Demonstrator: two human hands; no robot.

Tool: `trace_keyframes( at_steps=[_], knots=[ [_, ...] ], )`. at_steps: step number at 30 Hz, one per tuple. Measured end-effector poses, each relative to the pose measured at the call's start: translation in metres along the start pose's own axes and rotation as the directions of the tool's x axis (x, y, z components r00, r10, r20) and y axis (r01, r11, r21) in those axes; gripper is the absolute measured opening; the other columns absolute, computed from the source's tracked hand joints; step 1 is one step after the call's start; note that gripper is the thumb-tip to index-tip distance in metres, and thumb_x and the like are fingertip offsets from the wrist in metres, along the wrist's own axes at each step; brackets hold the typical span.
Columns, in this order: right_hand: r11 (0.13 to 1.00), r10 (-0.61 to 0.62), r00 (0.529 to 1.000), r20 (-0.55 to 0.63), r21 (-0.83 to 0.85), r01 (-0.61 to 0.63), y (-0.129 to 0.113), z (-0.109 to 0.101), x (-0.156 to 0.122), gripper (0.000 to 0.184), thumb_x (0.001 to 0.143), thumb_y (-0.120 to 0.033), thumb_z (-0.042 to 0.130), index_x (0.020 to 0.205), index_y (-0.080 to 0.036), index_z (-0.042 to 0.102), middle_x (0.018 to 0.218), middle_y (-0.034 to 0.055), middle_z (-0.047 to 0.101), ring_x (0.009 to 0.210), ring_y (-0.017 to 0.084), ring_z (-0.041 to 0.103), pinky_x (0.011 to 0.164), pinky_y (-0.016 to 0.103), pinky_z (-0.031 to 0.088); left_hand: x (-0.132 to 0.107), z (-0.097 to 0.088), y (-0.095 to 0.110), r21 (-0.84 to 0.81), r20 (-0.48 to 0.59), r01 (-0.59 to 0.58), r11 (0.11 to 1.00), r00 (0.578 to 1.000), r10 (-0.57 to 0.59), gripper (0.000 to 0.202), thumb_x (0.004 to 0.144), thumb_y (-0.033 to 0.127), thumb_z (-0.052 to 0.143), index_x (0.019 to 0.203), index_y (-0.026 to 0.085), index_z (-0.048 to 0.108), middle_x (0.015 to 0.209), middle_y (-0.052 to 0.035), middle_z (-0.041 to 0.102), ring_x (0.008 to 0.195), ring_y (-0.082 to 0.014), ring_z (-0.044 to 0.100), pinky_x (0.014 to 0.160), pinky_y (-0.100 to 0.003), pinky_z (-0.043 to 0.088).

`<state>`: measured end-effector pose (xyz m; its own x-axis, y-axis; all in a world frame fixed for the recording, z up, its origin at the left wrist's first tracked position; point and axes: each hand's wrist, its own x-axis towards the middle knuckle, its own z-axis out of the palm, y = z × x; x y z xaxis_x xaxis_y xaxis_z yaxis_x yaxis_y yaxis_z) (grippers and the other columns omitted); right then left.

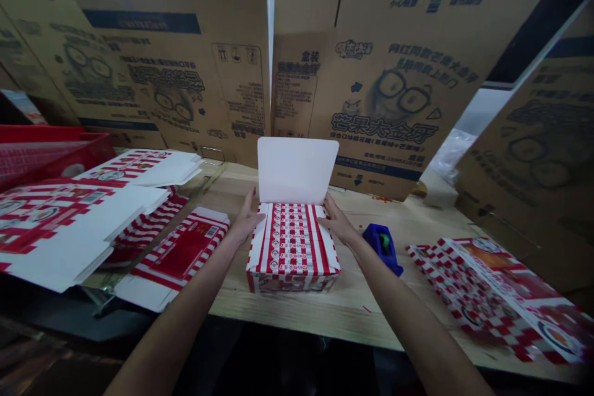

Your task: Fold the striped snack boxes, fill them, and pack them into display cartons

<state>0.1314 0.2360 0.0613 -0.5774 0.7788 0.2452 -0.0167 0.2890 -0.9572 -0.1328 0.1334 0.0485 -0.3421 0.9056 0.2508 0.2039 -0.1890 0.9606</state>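
A red-and-white box stands on the table in front of me, its white lid flap raised at the back. Inside lies a row of several slim checkered packs, filling the top opening. My left hand grips the box's left side near the back, thumb over the top edge and fingers along the outside. On the opposite side my right hand holds the box the same way, with its thumb on the edge. Parts of the fingers on both hands are hidden behind the box sides.
Folded striped cartons are stacked at left beside a red bin; one flat carton lies closer. To the right are a blue tape dispenser and checkered packed boxes. Large cardboard boxes wall off the back.
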Motion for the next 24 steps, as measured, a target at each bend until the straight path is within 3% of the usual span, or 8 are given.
trace_keyframes(
  at_steps=[3,7,9,13,18,20,22,24],
  knots=[
    [0.997,-0.029,0.999,-0.025,0.072,0.031,0.001,-0.004,0.004,0.064,0.062,-0.043,0.077,0.119,-0.023,0.055,0.137,0.0108,0.052,0.126,0.028,0.049,0.107,0.045,0.037,-0.001,0.002,0.001,-0.068,0.036,-0.067,0.995,0.997,0.069,0.082,0.069,0.044,0.069,0.14,0.021,0.037,0.143,-0.0128,0.047,0.125,-0.0305,0.05,0.098,-0.04,0.046],
    [0.997,0.076,0.996,-0.043,-0.01,-0.077,0.006,-0.019,-0.003,0.042,0.061,-0.048,0.078,0.092,-0.021,0.067,0.141,0.0124,0.048,0.129,0.031,0.046,0.108,0.048,0.034,-0.006,-0.002,0.001,0.038,0.093,-0.024,0.999,0.995,0.02,0.05,0.074,0.053,0.059,0.11,0.017,0.063,0.129,-0.0135,0.06,0.103,-0.0295,0.065,0.085,-0.043,0.053],
    [0.989,0.127,0.991,0.044,-0.08,-0.124,0.003,-0.031,-0.008,0.042,0.065,-0.051,0.074,0.095,-0.023,0.071,0.146,0.0115,0.043,0.136,0.031,0.038,0.109,0.048,0.033,-0.005,-0.011,0.005,0.121,0.135,-0.008,0.993,0.991,-0.008,0.048,0.076,0.055,0.055,0.102,0.016,0.068,0.126,-0.014,0.062,0.103,-0.0306,0.065,0.087,-0.045,0.052],
    [0.948,0.165,0.966,0.201,-0.303,-0.099,-0.012,-0.046,-0.014,0.052,0.081,-0.061,0.054,0.117,-0.025,0.067,0.143,0.0094,0.048,0.142,0.029,0.027,0.113,0.05,0.026,0.002,-0.03,0.024,0.352,0.249,-0.042,0.935,0.967,-0.05,0.052,0.081,0.06,0.046,0.103,0.019,0.071,0.129,-0.0127,0.062,0.123,-0.0326,0.053,0.104,-0.049,0.04],
    [0.704,0.166,0.975,0.146,-0.71,-0.014,-0.026,-0.024,-0.031,0.069,0.083,-0.056,0.059,0.142,-0.022,0.043,0.155,0.0142,0.026,0.145,0.033,0.016,0.114,0.057,0.021,-0.02,-0.02,0.05,0.668,0.344,-0.185,0.721,0.936,-0.078,0.072,0.07,0.064,0.064,0.123,0.017,0.059,0.148,-0.0192,0.039,0.142,-0.0462,0.015,0.107,-0.072,0.004],
    [0.617,0.104,0.98,0.168,-0.784,0.069,-0.036,-0.008,-0.046,0.054,0.093,-0.045,0.047,0.144,-0.024,0.041,0.157,0.0127,0.021,0.146,0.032,0.013,0.113,0.058,0.022,-0.041,-0.009,0.059,0.764,0.437,-0.354,0.54,0.899,-0.028,0.055,0.084,0.051,0.054,0.126,0.015,0.056,0.149,-0.0206,0.037,0.143,-0.0414,0.017,0.109,-0.07,0.007],
    [0.601,0.09,0.955,0.284,-0.78,0.175,-0.047,0.006,-0.064,0.047,0.098,-0.04,0.038,0.144,-0.029,0.039,0.157,0.0084,0.022,0.146,0.03,0.013,0.114,0.058,0.022,-0.064,-0.002,0.067,0.77,0.563,-0.53,0.357,0.826,0.012,0.042,0.094,0.037,0.041,0.129,0.016,0.053,0.146,-0.0187,0.042,0.14,-0.0339,0.029,0.111,-0.061,0.021],
    [0.624,0.144,0.907,0.395,-0.748,0.227,-0.058,0.015,-0.081,0.054,0.096,-0.049,0.041,0.147,-0.033,0.033,0.158,0.0058,0.02,0.146,0.03,0.01,0.114,0.058,0.021,-0.085,0.001,0.072,0.737,0.635,-0.616,0.279,0.772,0.027,0.047,0.096,0.04,0.038,0.136,0.017,0.046,0.146,-0.0176,0.042,0.138,-0.0318,0.034,0.11,-0.055,0.028]
  ],
)
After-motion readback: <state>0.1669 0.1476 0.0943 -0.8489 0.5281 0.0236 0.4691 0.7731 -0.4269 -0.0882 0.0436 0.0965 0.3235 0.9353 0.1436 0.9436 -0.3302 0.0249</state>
